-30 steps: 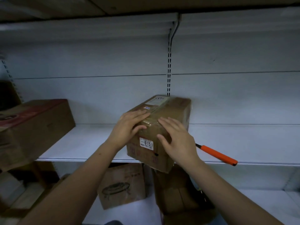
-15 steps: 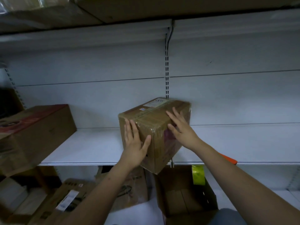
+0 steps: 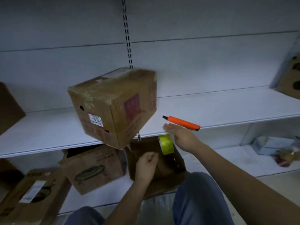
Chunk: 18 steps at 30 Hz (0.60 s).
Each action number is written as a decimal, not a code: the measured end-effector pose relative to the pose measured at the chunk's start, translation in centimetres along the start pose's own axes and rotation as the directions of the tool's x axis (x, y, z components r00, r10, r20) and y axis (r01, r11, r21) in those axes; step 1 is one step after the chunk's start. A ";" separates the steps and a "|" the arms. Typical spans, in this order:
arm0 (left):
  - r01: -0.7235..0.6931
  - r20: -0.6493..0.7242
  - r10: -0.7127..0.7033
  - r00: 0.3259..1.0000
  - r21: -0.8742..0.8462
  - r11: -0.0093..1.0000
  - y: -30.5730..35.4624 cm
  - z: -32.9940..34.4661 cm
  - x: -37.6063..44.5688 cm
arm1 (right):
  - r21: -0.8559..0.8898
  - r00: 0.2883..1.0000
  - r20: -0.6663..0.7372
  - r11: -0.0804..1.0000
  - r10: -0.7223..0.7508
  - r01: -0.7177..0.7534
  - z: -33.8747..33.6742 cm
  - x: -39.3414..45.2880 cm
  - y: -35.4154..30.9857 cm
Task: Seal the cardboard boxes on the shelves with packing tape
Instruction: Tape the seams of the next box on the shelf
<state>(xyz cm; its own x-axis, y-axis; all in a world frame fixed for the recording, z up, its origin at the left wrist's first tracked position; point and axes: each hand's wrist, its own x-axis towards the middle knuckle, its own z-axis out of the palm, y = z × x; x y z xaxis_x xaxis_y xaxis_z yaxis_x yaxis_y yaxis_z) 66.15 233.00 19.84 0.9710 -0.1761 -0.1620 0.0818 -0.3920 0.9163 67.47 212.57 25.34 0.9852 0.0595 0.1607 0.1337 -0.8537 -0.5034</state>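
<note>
White shelf (image 3: 211,109) under taped box (image 3: 113,106); left hand (image 3: 146,166) fisted, empty; right hand (image 3: 180,137) flat beside orange cutter (image 3: 183,123).

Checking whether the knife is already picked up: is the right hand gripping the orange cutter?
No. The right hand lies flat with straight fingers at the shelf edge, just in front of the orange cutter, not curled round it.

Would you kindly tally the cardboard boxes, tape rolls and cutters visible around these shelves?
Cardboard boxes: 6, namely taped box, left-edge box, right-edge box, pan-print box, open box, bottom-left box
Yellow tape rolls: 1
Orange cutters: 1
Total: 8
</note>
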 end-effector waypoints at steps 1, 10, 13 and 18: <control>0.007 -0.029 -0.009 1.000 -0.067 0.998 1.6 1.4 0.8 | -0.016 1.000 -0.013 1.000 -0.021 0.021 0.0 0.2 0.2; 0.165 0.054 -0.158 0.986 -0.460 0.873 5.4 4.9 5.5 | 0.026 0.999 -0.019 0.999 -0.033 0.033 -0.1 0.4 0.6; 0.225 0.192 -0.146 0.970 -0.502 0.835 5.5 3.4 5.6 | 0.049 1.000 0.000 0.999 -0.001 0.001 0.0 0.6 0.8; 0.493 0.506 -0.228 0.832 -0.485 0.722 8.5 -0.1 4.1 | 0.065 0.999 0.016 0.997 0.049 -0.050 0.0 0.8 0.3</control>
<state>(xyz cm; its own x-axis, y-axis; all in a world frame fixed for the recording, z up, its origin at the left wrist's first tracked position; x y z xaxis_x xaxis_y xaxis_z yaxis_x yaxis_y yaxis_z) 70.84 229.04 26.98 0.6753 -0.5139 -0.5290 0.6469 0.0683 0.7595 68.30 212.36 25.29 0.9921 0.0262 0.1224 0.0913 -0.8204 -0.5645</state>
